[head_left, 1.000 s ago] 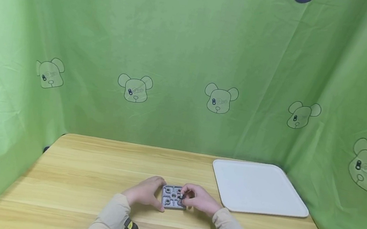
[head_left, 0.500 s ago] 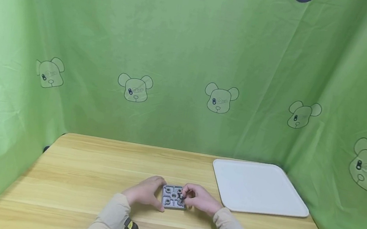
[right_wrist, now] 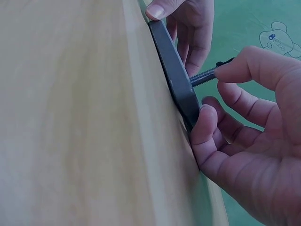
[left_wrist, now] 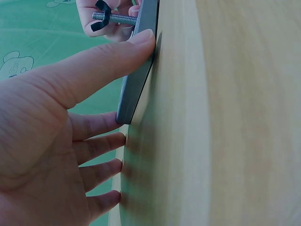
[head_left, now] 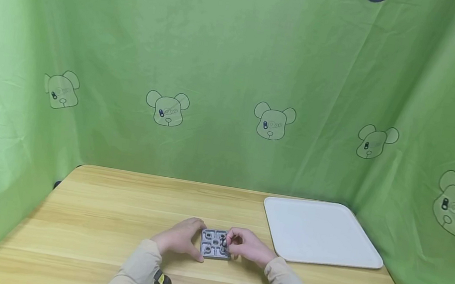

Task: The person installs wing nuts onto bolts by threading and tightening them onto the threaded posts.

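Observation:
A square grey metal plate (head_left: 209, 243) with round holes and recesses lies on the wooden table. Out of its right half stands a threaded bolt (left_wrist: 123, 19), carrying a black wing nut (left_wrist: 104, 16) near its free end. My left hand (head_left: 181, 239) holds the plate by its left side, thumb (left_wrist: 134, 44) on the near edge. With thumb and finger my right hand (head_left: 252, 249) pinches the wing nut, which these partly hide in the right wrist view; another fingertip (right_wrist: 205, 120) of this hand rests at the plate's right corner.
A white tray (head_left: 321, 233) lies at the back right of the wooden table (head_left: 150, 194). Green cloth (head_left: 216, 160) printed with bear heads encloses the back and both sides. A black camera is strapped to each wrist.
The right hand's fingers have shifted slightly rightward at the wing nut, which sits at a different angle. More of the bolt shows. The left hand and plate have stayed put.

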`<action>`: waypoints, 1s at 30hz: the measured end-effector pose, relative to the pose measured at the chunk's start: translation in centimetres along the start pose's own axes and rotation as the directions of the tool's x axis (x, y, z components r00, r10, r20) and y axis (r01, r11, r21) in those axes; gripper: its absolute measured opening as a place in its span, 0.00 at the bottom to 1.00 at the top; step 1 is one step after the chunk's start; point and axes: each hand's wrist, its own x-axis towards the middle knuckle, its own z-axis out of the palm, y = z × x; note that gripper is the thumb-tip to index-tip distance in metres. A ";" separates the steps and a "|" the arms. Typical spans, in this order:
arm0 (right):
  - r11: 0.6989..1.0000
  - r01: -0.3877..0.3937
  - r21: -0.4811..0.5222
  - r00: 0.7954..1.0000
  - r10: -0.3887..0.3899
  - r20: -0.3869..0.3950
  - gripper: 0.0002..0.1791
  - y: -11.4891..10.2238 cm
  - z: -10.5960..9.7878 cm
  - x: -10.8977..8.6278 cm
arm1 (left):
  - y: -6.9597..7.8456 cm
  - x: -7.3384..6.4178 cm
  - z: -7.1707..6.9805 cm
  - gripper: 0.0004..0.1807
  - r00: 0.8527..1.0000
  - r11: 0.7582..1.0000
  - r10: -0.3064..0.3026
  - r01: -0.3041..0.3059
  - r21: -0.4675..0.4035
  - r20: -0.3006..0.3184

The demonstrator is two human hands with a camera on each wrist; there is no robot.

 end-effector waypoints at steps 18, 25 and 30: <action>0.998 -0.030 -0.050 1.000 0.029 -0.008 0.13 -0.1 0.2 0.2 | -0.3 0.2 0.2 0.47 1.000 1.000 -0.021 0.021 0.006 0.004; 0.998 -0.044 -0.049 0.999 0.042 -0.035 0.12 -0.4 0.5 0.2 | -0.2 0.1 0.2 0.48 1.000 1.000 -0.022 0.021 0.008 0.009; 0.997 -0.052 -0.059 0.997 0.049 -0.056 0.12 -0.7 0.8 0.2 | -0.2 0.1 0.2 0.48 1.000 1.000 -0.027 0.027 0.004 0.007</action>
